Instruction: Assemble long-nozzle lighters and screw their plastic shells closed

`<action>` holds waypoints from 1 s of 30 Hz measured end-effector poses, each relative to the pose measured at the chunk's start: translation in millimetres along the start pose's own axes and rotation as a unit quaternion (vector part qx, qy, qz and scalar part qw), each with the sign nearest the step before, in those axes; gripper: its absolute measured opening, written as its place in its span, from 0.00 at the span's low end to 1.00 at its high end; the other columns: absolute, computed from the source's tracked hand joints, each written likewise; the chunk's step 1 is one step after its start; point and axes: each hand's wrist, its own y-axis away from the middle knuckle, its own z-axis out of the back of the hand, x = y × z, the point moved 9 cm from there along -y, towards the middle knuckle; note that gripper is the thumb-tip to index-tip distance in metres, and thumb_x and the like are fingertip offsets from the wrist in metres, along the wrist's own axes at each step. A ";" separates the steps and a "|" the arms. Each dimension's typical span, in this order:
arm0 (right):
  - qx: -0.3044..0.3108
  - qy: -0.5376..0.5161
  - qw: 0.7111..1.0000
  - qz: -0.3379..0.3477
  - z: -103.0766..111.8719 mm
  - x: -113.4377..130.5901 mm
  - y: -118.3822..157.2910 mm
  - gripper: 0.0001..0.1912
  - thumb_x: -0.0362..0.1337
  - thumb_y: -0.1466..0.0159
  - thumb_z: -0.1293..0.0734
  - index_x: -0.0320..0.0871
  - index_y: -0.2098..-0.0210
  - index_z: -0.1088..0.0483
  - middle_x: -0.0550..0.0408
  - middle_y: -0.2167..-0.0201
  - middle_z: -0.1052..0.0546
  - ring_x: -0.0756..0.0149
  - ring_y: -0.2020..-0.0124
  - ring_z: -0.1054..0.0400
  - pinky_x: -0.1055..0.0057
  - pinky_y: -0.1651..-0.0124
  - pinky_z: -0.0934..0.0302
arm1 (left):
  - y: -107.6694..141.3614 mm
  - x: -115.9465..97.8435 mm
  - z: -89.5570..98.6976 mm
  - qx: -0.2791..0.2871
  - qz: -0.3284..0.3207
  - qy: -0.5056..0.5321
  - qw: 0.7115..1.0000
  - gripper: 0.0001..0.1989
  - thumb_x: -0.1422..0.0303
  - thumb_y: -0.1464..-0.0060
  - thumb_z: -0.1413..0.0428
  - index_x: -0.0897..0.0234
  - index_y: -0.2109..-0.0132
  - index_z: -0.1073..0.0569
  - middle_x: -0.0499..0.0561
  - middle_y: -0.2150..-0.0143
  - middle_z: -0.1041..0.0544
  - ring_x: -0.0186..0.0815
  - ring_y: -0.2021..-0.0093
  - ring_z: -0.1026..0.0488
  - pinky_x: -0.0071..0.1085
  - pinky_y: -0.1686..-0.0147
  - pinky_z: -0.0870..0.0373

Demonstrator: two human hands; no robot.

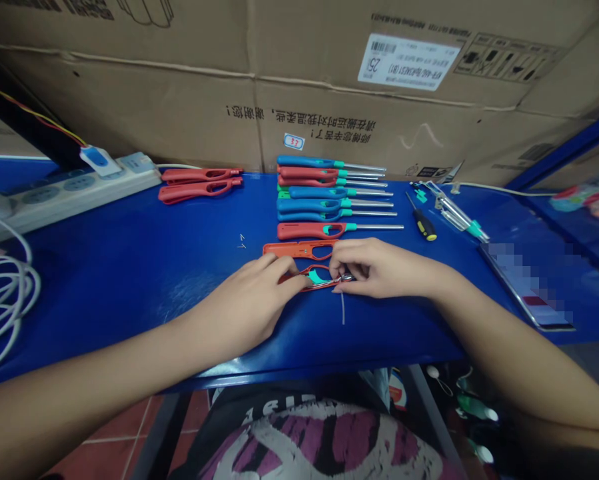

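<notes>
An open red gas-lighter shell (pixel 331 275) lies on the bench with a teal trigger (pixel 316 276) set in it. The fingertips of my left hand (pixel 246 297) are closed on the shell's left end and press down by the trigger. At the shell's right end, my right hand (pixel 379 267) pinches a small shiny metal part (pixel 347 277). A thin clear tube (pixel 343 310) hangs down toward me from beneath the right fingers. Just beyond both hands rests an orange-red shell half (pixel 289 250), its right end partly hidden by my right hand.
Several lighters (pixel 312 231) with metal barrels are stacked behind. Red handle shells (pixel 199 191) and tiny screws (pixel 242 241) lie left. To the right are a screwdriver (pixel 422 220), bagged metal tubes (pixel 454 213) and a phone (pixel 529 287). A power strip (pixel 69 197) and coiled cable (pixel 16 300) occupy the far left.
</notes>
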 end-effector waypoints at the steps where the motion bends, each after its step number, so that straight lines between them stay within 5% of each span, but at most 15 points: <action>1: 0.000 0.000 1.000 0.001 -0.1 -0.1 0.2 0.06 0.35 0.36 0.28 0.40 0.63 0.29 0.58 0.66 0.31 0.76 0.73 0.40 0.76 0.69 0.42 | 0.0 -0.1 0.3 -0.002 0.000 0.002 1.000 0.18 0.77 0.34 0.53 0.63 0.42 0.28 0.58 0.51 0.29 0.47 0.49 0.33 0.46 0.51 0.28; 30: -0.012 -0.013 1.000 0.011 -0.4 0.8 -0.8 0.02 0.31 0.35 0.31 0.39 0.64 0.25 0.57 0.67 0.29 0.76 0.73 0.39 0.76 0.68 0.42 | -1.3 2.0 1.8 0.000 0.022 0.046 0.999 0.16 0.79 0.35 0.54 0.67 0.45 0.28 0.59 0.51 0.31 0.46 0.49 0.33 0.46 0.49 0.29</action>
